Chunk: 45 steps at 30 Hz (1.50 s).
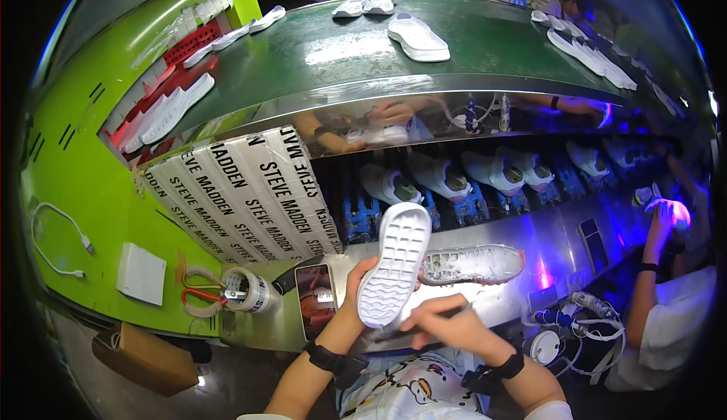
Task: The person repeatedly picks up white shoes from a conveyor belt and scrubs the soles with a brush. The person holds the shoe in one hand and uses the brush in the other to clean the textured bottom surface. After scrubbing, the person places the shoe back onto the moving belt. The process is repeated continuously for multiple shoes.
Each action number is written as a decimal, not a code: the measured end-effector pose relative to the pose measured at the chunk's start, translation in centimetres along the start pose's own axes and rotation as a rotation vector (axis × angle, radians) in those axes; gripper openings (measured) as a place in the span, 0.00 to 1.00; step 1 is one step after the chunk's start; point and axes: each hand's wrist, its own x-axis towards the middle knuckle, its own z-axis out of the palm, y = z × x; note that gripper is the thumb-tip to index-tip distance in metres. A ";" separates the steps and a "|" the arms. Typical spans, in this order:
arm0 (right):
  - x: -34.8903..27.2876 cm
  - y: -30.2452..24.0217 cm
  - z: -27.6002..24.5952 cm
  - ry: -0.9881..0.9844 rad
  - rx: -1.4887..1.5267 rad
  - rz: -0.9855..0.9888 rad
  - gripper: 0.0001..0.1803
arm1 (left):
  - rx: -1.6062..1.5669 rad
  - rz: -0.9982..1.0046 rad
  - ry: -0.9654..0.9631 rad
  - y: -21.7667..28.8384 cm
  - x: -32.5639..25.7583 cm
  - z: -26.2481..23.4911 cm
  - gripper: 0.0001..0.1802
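Observation:
A white shoe sole [394, 265] is gripped in my left hand [359, 284], raised above the bench with its ridged, wavy tread facing up. Just right of the sole's lower end is my right hand [447, 323]. Its fingers are bent in toward the sole, and whatever they may hold is too small or hidden to make out. Behind my hands, a second sole [473, 265] lies flat on the metal bench [551, 247], with a grid of hollows facing up.
White shoe uppers [496, 171] stand on blue racks along the back. Above runs a green conveyor belt [333, 45] carrying several soles [419, 38]. A printed carton [238, 193], tape roll [250, 290], scissors [204, 294] and phone [315, 299] sit left. A co-worker's hand [669, 212] works right.

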 end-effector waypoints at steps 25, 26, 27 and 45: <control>-5.1 -2.1 -8.6 0.297 -0.641 -0.461 0.08 | 0.701 -0.436 0.265 0.2 2.0 6.6 0.22; -4.7 -4.2 -6.0 0.429 -0.642 -0.631 0.09 | 0.618 -0.374 0.247 0.1 1.4 7.9 0.23; -3.9 -4.0 -5.3 0.423 -0.697 -0.795 0.09 | 0.534 -0.311 0.229 0.2 1.1 8.8 0.23; -5.5 0.0 -6.1 0.593 0.080 -0.816 0.16 | 2.557 0.510 0.697 21.4 22.8 24.9 0.32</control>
